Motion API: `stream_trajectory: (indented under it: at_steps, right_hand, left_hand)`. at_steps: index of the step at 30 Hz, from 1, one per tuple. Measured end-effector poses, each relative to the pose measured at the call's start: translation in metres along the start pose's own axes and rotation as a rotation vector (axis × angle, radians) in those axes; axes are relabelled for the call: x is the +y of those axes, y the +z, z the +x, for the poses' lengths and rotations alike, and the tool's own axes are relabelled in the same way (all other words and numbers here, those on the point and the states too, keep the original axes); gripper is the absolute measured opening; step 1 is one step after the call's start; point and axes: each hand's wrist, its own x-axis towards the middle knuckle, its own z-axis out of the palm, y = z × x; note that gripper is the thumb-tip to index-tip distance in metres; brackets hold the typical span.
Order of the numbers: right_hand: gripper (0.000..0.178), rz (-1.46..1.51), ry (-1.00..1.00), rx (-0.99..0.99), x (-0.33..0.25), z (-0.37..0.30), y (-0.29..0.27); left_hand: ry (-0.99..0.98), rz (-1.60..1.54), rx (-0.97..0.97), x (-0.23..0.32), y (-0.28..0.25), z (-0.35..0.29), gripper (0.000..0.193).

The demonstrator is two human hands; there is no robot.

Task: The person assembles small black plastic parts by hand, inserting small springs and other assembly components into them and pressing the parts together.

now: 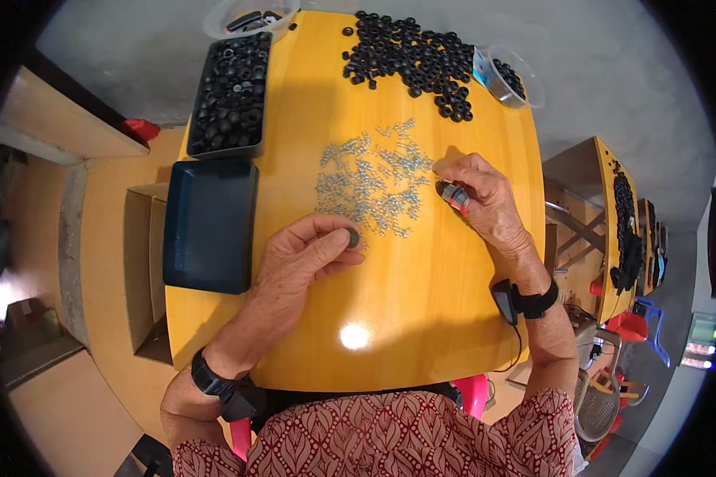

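My left hand [298, 256] is closed, pinching a small round black cap [352, 237] between thumb and fingers just below a spread of small silver screws [366, 187]. To the right of those screws, my right hand [489, 203] curls around a short black-and-red handled tool [454, 197]. The tool's exact kind is unclear. The right thumb and forefinger come together above the tool near the edge of the screws; anything tiny between their tips is too small to make out.
A dark tray [231, 95] full of black caps stands at the far left, with a dark blue bin [209, 226] nearer me. Loose black rings [410, 52] cover the table's far side beside a clear tub [525, 99]. A cardboard box [145, 270] stands left of the table [422, 318].
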Motion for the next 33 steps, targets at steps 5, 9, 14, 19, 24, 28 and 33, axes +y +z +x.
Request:
stream_trajectory:
  at_steps: [5,9,14,19,24,28,33]
  right_hand:
    - [0.029,0.304,0.134,0.025,0.022,-0.01,-0.003]
    - [0.027,0.299,0.168,0.093,0.018,-0.011,-0.005]
    - [0.024,0.093,0.069,0.034,0.016,0.001,0.006]
    - [0.016,0.079,0.114,0.107,-0.014,-0.008,0.002]
    - [0.015,0.23,0.12,0.1,-0.059,-0.036,0.003]
    - [0.018,0.31,-0.011,0.033,-0.089,-0.055,0.005]
    - [0.023,0.334,-0.075,0.047,-0.105,-0.071,0.008]
  left_hand:
    - [0.006,0.03,0.017,0.001,0.0,-0.001,0.02]
    - [0.01,0.038,0.01,0.0,0.001,-0.001,0.02]
    - [0.002,0.061,0.04,-0.002,-0.001,-0.004,0.02]
    - [0.038,0.028,0.005,-0.006,0.005,-0.003,0.022]
    - [0.081,0.034,-0.104,-0.009,0.014,-0.009,0.024]
    - [0.08,0.135,-0.13,-0.007,0.025,-0.018,0.023]
    - [0.133,0.199,-0.187,-0.017,0.032,-0.024,0.022]
